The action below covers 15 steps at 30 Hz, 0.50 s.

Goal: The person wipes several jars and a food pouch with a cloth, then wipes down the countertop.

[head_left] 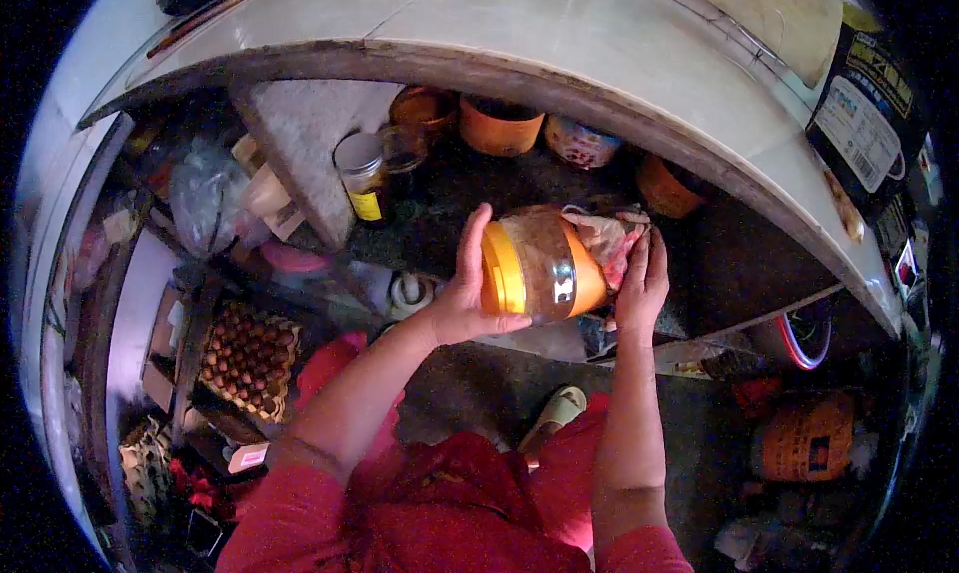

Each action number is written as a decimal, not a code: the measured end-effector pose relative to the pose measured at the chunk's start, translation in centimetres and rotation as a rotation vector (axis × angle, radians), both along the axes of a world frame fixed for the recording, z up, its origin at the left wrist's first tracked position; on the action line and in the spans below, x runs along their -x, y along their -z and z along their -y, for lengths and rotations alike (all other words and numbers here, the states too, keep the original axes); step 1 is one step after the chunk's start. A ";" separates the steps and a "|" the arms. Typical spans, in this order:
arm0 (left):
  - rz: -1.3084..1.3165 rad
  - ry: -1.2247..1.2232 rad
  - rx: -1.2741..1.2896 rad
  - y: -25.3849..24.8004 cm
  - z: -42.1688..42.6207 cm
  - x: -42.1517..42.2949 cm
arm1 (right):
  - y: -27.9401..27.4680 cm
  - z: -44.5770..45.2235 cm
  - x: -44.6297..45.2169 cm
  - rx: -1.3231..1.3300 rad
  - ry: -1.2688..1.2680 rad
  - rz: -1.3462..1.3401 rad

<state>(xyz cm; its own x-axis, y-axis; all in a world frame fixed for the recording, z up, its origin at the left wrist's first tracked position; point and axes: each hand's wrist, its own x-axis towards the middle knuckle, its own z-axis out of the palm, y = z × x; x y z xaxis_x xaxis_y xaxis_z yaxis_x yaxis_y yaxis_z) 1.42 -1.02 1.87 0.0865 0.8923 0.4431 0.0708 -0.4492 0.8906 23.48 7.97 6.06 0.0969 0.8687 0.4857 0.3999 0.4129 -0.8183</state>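
Holding jar [544,268], left hand [465,303] clamped on lid [502,270], right hand [641,288] clamping cloth [607,241] against base

The single view comes from a camera on the person's head, facing forward and steeply down past both forearms. It looks from close above onto the shelf [450,193] beneath the counter [479,23].

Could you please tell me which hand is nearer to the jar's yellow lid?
Left. The left hand is against the yellow lid, while the right hand is at the opposite end of the jar, holding a cloth there.
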 end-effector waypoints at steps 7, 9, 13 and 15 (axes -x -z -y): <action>0.017 -0.030 0.170 0.7 -0.4 -0.2 | 1.1 0.5 -0.3 -0.157 0.100 0.244; -0.010 -0.050 0.189 0.4 -0.3 -0.3 | 0.9 1.2 -0.2 -0.275 0.156 0.442; -0.150 -0.099 0.095 1.3 -0.6 0.0 | -0.5 3.9 2.1 -0.448 0.091 0.699; -0.274 -0.154 -0.002 0.7 -0.4 0.3 | -1.1 5.3 3.6 -0.424 -0.025 0.721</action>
